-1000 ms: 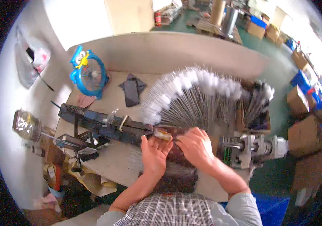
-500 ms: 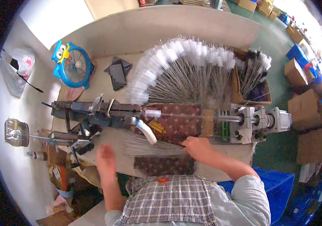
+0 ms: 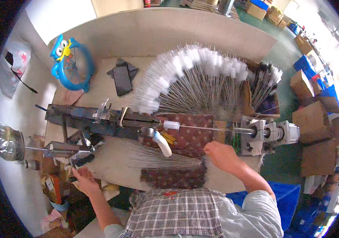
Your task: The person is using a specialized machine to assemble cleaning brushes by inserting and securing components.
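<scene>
- Fingers of the left hand (image 3: pixel 83 179) spread loosely down at the bench's near-left edge, just under the dark lever parts of the brush-twisting machine (image 3: pixel 98 121) — whether they actually grip anything, I cannot tell.
- Mid-bench now: a loose bundle of fine bristle (image 3: pixel 159 160) lies fanned on the patterned cloth (image 3: pixel 189 135), not yet fed in.
- Over to the right hand (image 3: pixel 221 155) — fingers curled, resting on the bundle's right end.
- Between the clamps, one wire (image 3: pixel 205 127) carries only a short white tuft, so this brush looks barely begun.
- Behind, a big fan of finished white brushes (image 3: pixel 193 75) — plenty done already.
</scene>
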The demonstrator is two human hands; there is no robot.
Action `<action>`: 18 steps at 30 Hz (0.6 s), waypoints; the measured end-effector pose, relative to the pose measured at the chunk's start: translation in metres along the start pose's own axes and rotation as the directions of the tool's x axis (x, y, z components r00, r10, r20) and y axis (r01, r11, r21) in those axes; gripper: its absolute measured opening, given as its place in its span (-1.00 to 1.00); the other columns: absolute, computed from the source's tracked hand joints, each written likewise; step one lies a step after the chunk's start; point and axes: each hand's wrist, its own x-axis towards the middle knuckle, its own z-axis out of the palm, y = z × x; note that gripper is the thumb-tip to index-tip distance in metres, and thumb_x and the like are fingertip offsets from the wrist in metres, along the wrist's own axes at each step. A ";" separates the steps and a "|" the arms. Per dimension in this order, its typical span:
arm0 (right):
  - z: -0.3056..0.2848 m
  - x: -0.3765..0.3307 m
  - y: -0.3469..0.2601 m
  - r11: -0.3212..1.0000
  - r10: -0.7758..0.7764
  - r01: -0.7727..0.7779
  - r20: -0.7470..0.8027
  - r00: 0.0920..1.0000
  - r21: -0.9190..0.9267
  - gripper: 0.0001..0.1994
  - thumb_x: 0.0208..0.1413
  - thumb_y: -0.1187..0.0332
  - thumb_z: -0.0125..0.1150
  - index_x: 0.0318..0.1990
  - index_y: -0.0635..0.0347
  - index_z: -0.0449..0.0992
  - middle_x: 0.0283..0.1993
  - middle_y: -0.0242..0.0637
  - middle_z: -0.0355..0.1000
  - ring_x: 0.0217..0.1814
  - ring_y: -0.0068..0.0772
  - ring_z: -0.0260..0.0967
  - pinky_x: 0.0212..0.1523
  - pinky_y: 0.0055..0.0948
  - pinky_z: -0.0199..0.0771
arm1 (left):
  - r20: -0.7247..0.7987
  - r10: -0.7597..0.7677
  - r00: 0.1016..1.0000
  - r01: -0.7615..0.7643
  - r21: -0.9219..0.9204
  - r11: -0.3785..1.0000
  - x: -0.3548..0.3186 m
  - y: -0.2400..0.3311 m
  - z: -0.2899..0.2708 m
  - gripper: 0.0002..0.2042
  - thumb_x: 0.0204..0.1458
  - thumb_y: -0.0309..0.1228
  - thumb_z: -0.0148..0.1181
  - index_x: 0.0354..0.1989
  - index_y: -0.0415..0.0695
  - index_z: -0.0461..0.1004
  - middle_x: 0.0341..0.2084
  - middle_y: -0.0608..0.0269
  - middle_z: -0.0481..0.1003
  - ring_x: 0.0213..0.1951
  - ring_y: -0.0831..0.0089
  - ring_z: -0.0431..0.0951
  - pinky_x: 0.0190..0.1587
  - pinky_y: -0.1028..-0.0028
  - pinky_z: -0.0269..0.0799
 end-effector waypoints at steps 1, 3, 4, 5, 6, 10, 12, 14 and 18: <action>0.000 0.000 0.001 1.000 0.011 -0.011 0.004 1.000 0.008 -0.86 0.04 0.37 0.01 -0.25 0.09 0.43 -0.27 -0.23 0.39 -0.21 -0.09 0.38 -0.28 -0.15 0.38 | 0.098 -0.052 0.994 0.060 -0.079 0.995 -0.003 -0.013 -0.004 -0.68 0.06 -0.06 0.04 -0.20 -0.04 0.37 -0.32 0.30 0.45 -0.32 0.46 0.44 -0.26 0.49 0.37; -0.002 0.001 0.002 1.000 0.016 -0.016 0.010 1.000 0.019 -0.85 0.04 0.36 0.01 -0.22 0.08 0.43 -0.25 -0.21 0.40 -0.21 -0.06 0.38 -0.28 -0.14 0.38 | 0.271 -0.181 0.945 0.239 -0.200 0.950 -0.019 -0.041 0.007 -0.70 0.08 -0.13 0.01 -0.15 -0.07 0.34 -0.27 0.24 0.44 -0.26 0.37 0.45 -0.17 0.42 0.39; -0.003 0.002 0.001 0.999 0.009 -0.010 0.034 0.999 0.035 -0.83 0.04 0.35 0.02 -0.20 0.08 0.42 -0.24 -0.21 0.40 -0.20 -0.06 0.38 -0.27 -0.14 0.38 | 0.344 -0.257 0.903 0.349 -0.241 0.906 -0.041 -0.051 0.025 -0.71 0.08 -0.16 0.00 -0.14 -0.08 0.34 -0.25 0.21 0.43 -0.23 0.33 0.45 -0.14 0.39 0.40; -0.003 0.004 0.002 0.999 0.009 -0.011 0.055 0.998 0.048 -0.81 0.04 0.35 0.02 -0.18 0.08 0.42 -0.23 -0.20 0.41 -0.20 -0.05 0.38 -0.27 -0.15 0.38 | 0.493 -0.292 0.820 0.432 -0.197 0.880 -0.063 -0.061 0.042 -0.71 0.08 -0.18 0.00 -0.12 -0.09 0.33 -0.23 0.19 0.42 -0.19 0.31 0.44 -0.12 0.37 0.40; -0.001 0.005 0.003 0.999 0.003 -0.005 0.051 0.999 0.048 -0.81 0.04 0.35 0.02 -0.18 0.08 0.42 -0.23 -0.20 0.41 -0.20 -0.05 0.38 -0.27 -0.15 0.38 | 0.628 -0.316 0.711 0.503 -0.140 0.853 -0.088 -0.069 0.061 -0.70 0.08 -0.21 0.00 -0.10 -0.11 0.32 -0.20 0.17 0.40 -0.15 0.28 0.43 -0.11 0.36 0.40; 0.008 0.000 0.010 0.998 -0.061 0.062 0.066 0.996 -0.016 -0.80 0.03 0.37 0.02 -0.16 0.07 0.43 -0.26 -0.23 0.39 -0.20 -0.09 0.39 -0.27 -0.16 0.40 | 0.894 -0.041 0.445 -0.170 0.130 0.977 -0.194 -0.063 0.136 -0.77 0.00 -0.27 0.13 -0.21 -0.08 0.38 -0.35 0.21 0.43 -0.23 0.36 0.47 -0.20 0.34 0.41; 0.009 -0.005 0.006 0.992 -0.118 0.119 0.047 0.992 -0.030 -0.80 0.02 0.40 0.02 -0.16 0.06 0.43 -0.26 -0.23 0.38 -0.20 -0.10 0.40 -0.28 -0.15 0.40 | 0.795 -0.318 0.516 0.187 0.257 0.948 -0.213 -0.056 0.160 -0.84 -0.01 -0.29 0.13 -0.31 -0.05 0.38 -0.45 0.27 0.41 -0.34 0.42 0.45 -0.28 0.40 0.40; 0.010 0.000 0.006 0.990 -0.106 0.111 0.063 0.992 -0.082 -0.77 -0.03 0.46 0.02 -0.17 0.08 0.42 -0.26 -0.22 0.36 -0.23 -0.09 0.40 -0.31 -0.15 0.41 | 0.761 -0.559 0.330 0.680 0.220 0.700 -0.241 -0.016 0.177 -0.89 0.00 -0.33 0.12 -0.47 -0.03 0.34 -0.63 0.38 0.34 -0.55 0.53 0.35 -0.44 0.51 0.33; 0.014 0.002 0.004 0.991 -0.128 0.130 -0.064 0.990 0.024 -0.74 -0.09 0.51 0.03 -0.17 0.13 0.40 -0.23 -0.17 0.34 -0.26 -0.05 0.39 -0.32 -0.15 0.41 | 0.856 -0.508 -0.095 0.974 0.186 0.133 -0.214 0.072 0.171 -0.74 0.12 -0.19 -0.02 -0.50 -0.09 0.34 -0.73 0.48 0.23 -0.71 0.66 0.18 -0.54 0.55 0.26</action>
